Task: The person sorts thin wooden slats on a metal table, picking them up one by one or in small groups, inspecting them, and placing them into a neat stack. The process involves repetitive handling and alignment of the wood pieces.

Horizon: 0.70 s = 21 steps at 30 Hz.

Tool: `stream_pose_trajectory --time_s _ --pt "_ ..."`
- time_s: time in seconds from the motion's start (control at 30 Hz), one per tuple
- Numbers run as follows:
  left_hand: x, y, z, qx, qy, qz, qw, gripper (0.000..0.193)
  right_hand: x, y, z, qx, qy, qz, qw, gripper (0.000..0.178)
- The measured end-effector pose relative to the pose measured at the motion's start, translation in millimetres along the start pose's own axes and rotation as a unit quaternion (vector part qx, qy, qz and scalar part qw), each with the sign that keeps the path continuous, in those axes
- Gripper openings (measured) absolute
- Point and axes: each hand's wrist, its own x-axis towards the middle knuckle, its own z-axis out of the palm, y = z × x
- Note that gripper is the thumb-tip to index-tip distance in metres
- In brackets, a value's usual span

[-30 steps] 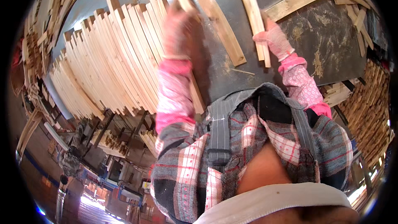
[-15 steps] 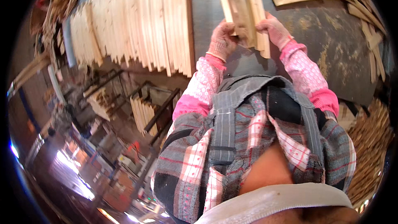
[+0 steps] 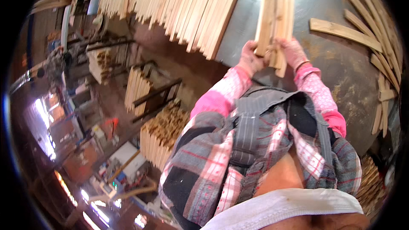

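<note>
A few long pale wooden slats point(image 3: 279, 21) lie lengthwise together, their near ends between my two gloved hands. My left hand point(image 3: 252, 58) is closed around the left side of these ends. From the right, my right hand point(image 3: 293, 53) grips the same slats, fingers bent over their edge. The near ends are uneven, one reaching closer to me than the others. Their far ends run out of the picture at the top. Beneath them is a dark metal table point(image 3: 321, 74) dusted with sawdust.
A long row of slats point(image 3: 183, 8) stands side by side on the table's left. Several loose curved strips point(image 3: 370, 25) lie along the right edge, with a single slat point(image 3: 345, 34) pointing inward. Stacked wood point(image 3: 159, 134) sits on racks at lower left; more wood point(image 3: 370, 179) is piled lower right.
The slats between my hands have come closer together, the gap between them narrowing. My view has turned, so the row of slats and the racks appear higher and shifted.
</note>
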Motion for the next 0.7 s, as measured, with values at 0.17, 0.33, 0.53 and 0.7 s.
stream_pose_trajectory --time_s 0.17,0.33,0.53,0.7 --pt "-42 19 13 0.583 0.130 0.044 0.801 0.034 18 10 15 -0.211 0.074 -0.029 0.974 0.041" --pt "-88 38 47 0.962 0.149 -0.026 0.226 0.047 5 21 81 -0.343 0.039 -0.020 0.938 0.054" --pt "-152 71 79 0.934 0.268 0.015 0.235 0.061 37 -32 110 -0.469 0.094 0.018 0.878 0.059" --pt "-130 93 59 0.899 0.238 0.257 0.261 0.079 101 -21 148 -0.502 0.080 0.097 0.856 0.053"
